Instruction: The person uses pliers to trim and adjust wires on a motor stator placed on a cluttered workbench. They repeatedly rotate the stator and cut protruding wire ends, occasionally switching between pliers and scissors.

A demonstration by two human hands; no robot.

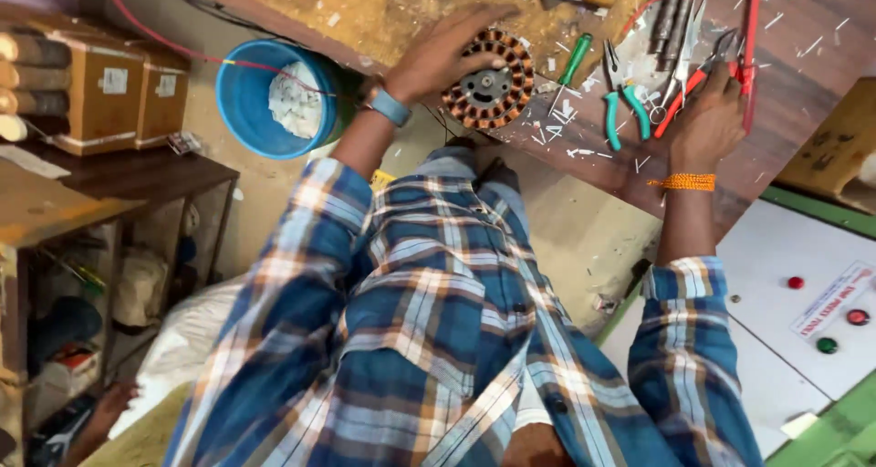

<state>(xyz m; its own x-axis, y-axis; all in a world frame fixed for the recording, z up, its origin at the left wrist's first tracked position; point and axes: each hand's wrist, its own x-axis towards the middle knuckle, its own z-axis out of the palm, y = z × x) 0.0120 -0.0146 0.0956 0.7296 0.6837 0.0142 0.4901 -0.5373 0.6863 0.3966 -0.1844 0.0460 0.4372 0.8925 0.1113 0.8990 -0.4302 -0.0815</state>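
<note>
Left hand point(438, 56) spread flat on the copper-wound stator point(490, 91) at the counter point(803, 47) edge, right hand point(707, 120) half-curled over red-handled pliers point(684, 97), grip unclear; stator could slide off toward the blue bucket point(265, 97).

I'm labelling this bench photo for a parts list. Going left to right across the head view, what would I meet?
Wooden boxes → blue bucket → left hand → copper-wound stator → green-handled screwdriver → green-handled pliers → right hand → white panel with red and green buttons.
</note>
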